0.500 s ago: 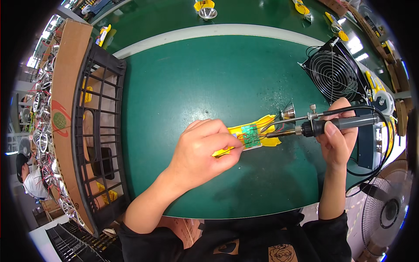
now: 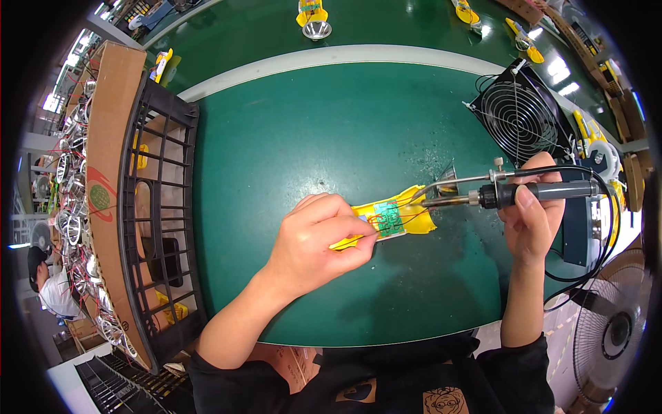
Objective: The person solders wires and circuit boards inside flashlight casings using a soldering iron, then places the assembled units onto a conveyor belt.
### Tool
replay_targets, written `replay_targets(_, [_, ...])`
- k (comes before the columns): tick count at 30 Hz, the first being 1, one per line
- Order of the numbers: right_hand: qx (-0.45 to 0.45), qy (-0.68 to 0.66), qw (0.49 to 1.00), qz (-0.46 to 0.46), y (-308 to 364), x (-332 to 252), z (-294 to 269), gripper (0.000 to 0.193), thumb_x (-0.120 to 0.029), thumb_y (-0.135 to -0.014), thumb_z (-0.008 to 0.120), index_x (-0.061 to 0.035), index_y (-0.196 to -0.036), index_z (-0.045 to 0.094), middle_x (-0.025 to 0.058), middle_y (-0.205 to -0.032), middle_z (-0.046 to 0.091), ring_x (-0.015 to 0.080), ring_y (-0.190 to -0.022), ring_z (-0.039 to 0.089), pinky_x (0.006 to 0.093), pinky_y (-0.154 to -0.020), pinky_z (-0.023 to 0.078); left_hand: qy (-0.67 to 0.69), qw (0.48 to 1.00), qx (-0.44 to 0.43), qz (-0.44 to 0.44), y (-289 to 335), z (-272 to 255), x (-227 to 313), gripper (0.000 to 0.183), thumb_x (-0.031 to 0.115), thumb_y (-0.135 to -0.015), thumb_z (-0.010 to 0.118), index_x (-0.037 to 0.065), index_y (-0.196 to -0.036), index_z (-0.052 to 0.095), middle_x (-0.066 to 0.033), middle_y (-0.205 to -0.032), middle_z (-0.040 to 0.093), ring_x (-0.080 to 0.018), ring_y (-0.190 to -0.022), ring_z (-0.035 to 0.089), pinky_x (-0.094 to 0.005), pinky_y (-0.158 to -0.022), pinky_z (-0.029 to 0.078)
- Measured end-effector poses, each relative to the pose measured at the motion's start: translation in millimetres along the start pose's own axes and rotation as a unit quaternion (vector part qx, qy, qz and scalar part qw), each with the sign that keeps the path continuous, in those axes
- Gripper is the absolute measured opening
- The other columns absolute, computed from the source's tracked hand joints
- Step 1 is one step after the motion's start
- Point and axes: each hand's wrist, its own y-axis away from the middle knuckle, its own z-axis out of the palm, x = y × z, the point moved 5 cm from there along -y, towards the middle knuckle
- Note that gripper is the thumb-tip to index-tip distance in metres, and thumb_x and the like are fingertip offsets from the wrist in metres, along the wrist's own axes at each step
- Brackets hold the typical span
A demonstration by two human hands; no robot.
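A yellow plastic housing [image 2: 418,219] lies on the green bench mat, with a green circuit board [image 2: 388,219] in it. Thin red and black wires run over the board. My left hand [image 2: 321,238] is closed in a pinch at the board's left end, its fingertips on a thin wire; it covers part of the housing. My right hand [image 2: 534,217] grips the dark handle of a soldering iron [image 2: 514,196], which has a metal solder feed tube [image 2: 452,181] clamped alongside. The iron's tip is over the housing, just right of the board. Behind it sits a small metal reflector cup [image 2: 448,181], partly hidden.
A black fan with a round guard [image 2: 518,119] stands at the far right. At left are a black plastic crate [image 2: 165,200] and a cardboard box [image 2: 107,159] with several silvery reflectors. More yellow lamps [image 2: 314,14] lie beyond the pale ledge [image 2: 331,58]. Cables hang at right.
The iron's tip has moved from the board's right edge up and away over the yellow housing. The housing and my left hand have shifted slightly left. Both hands keep their holds.
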Motion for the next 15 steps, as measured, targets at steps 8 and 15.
replay_targets(8, [0.115, -0.062, 0.989, -0.073, -11.4, -2.0, -20.7, 0.017, -0.007, -0.076, 0.054, -0.0014, -0.086, 0.041, 0.0033, -0.065, 0.045, 0.0058, -0.044, 0.037, 0.0180, -0.038, 0.029, 0.008, 1.000, -0.027, -0.004, -11.3, -11.7, 8.7, 0.015, 0.009, -0.055, 0.070, 0.007, -0.066, 0.060, -0.0024, -0.063, 0.052, -0.0172, -0.058, 0.051, -0.0290, -0.054, 0.041])
replay_targets(15, [0.205, -0.103, 0.972, -0.052, -13.2, 23.5, -38.3, 0.017, -0.005, -0.079, 0.053, -0.0018, -0.090, 0.041, 0.0019, -0.065, 0.045, 0.0042, -0.044, 0.038, 0.0173, -0.038, 0.029, -0.116, 0.970, -0.199, -0.080, -22.5, -16.7, 2.6, 0.038, 0.021, -0.052, 0.073, 0.006, -0.084, 0.059, -0.0069, -0.078, 0.057, -0.0244, -0.072, 0.055, -0.0311, -0.067, 0.045])
